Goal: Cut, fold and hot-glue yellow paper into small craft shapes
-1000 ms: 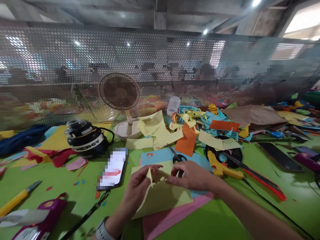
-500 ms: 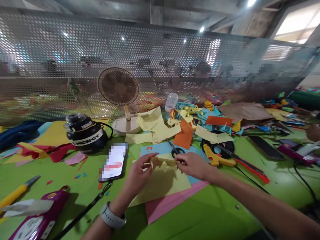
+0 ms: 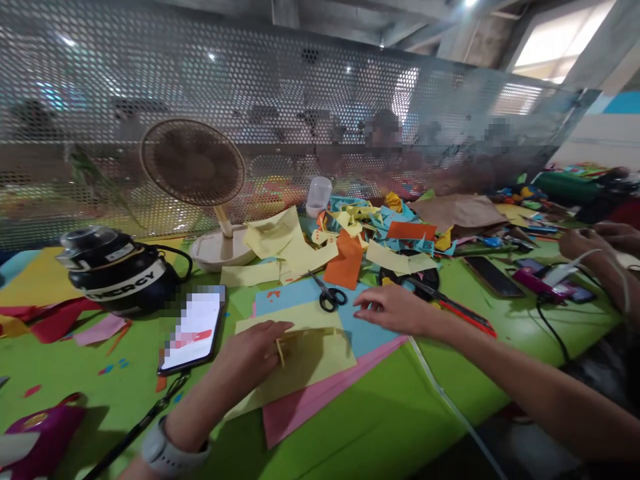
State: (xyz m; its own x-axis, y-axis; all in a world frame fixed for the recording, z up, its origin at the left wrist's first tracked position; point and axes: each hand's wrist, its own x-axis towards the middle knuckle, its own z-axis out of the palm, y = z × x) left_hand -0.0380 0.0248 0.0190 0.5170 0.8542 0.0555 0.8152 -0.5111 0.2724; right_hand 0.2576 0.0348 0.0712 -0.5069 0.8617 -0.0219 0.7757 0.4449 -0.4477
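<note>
My left hand, a smartwatch on its wrist, grips a folded piece of pale yellow paper by its left end. Beneath it lies a pale yellow sheet, over a blue sheet and a pink sheet. My right hand hovers over the right part of the blue sheet, fingers loosely bent and apart, holding nothing. Black-handled scissors rest on the blue sheet, just left of my right fingertips. My left fingertips are partly hidden by the hand.
A phone with lit screen lies left of the sheets. Behind stand a black jar and a fan. Paper scraps pile up at the back. A red-black cutter lies right; another person's hands are farther right.
My right hand has let go of the folded paper and drawn back to the right, baring the scissors. My left hand keeps its hold. The camera has turned rightward.
</note>
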